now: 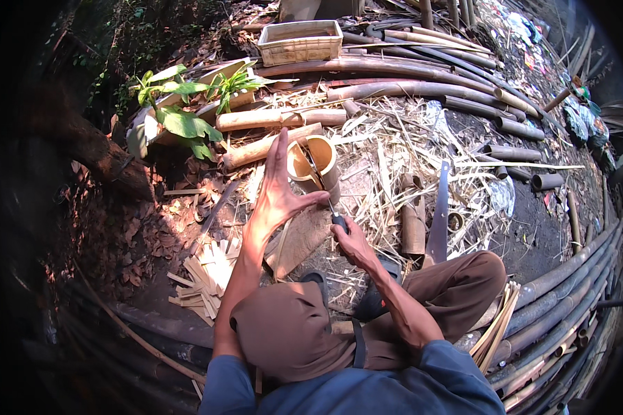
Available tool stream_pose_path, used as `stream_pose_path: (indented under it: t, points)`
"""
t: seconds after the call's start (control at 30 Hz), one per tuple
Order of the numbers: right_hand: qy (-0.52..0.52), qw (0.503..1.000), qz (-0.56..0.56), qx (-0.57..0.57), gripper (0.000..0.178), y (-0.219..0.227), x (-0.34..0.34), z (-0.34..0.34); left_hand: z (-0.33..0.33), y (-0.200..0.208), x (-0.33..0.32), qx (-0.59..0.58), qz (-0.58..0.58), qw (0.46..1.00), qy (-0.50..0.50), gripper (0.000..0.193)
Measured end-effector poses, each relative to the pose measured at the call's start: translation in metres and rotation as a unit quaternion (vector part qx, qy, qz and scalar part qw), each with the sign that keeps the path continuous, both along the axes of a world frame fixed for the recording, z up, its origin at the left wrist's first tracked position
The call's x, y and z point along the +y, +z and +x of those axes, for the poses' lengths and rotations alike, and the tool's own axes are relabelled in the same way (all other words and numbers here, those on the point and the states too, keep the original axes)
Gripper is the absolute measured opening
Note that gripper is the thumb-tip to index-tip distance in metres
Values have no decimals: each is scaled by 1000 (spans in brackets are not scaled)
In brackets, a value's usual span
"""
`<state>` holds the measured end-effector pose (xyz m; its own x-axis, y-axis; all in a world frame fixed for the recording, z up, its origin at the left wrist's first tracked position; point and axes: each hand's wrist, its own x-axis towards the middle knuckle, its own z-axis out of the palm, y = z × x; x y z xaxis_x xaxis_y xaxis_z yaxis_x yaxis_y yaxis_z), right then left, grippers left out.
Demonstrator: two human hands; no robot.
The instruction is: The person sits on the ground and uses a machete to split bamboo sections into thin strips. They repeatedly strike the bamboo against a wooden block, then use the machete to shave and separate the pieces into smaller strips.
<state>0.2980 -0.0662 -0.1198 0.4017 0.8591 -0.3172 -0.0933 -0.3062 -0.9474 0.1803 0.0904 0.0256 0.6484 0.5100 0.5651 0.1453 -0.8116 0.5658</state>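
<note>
A short, thick bamboo section (331, 178) stands upright in front of me, its pale cut end facing up. Across that end lies a knife blade (314, 166). My right hand (354, 244) is closed around the knife's dark handle, on the near side of the bamboo. My left hand (278, 195) is at the bamboo's left side, fingers stretched upward and thumb spread toward the blade. Whether the left palm touches the bamboo I cannot tell. A flat wooden block (301, 238) lies just on the near side of the bamboo.
A hand saw (439, 216) stands at my right, beside a bamboo piece (413, 225). Split bamboo strips (204, 280) lie at my left. Shavings (381, 187) cover the ground. Bamboo poles (394, 69) and a plastic crate (300, 45) are farther off; more poles (561, 290) flank my right.
</note>
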Motion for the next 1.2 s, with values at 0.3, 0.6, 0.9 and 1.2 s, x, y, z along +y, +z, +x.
stream_pose_path:
  t: [0.3,0.6,0.9,1.2]
  points:
    - [68,983,-110,-133,37,42,-18,50,97,-13,9,49,139,988,-51,51]
    - [31,878,-131,-459,24,7,-27,117,185,-14,22,118,242,961,-61,28]
    - [-81,976,168,-108,50,6,7,64,135,-6,65,61,30,987,-143,32]
    - [-22,953,-36,300,60,-48,12,39,42,-35,182,77,-44,991,-100,31]
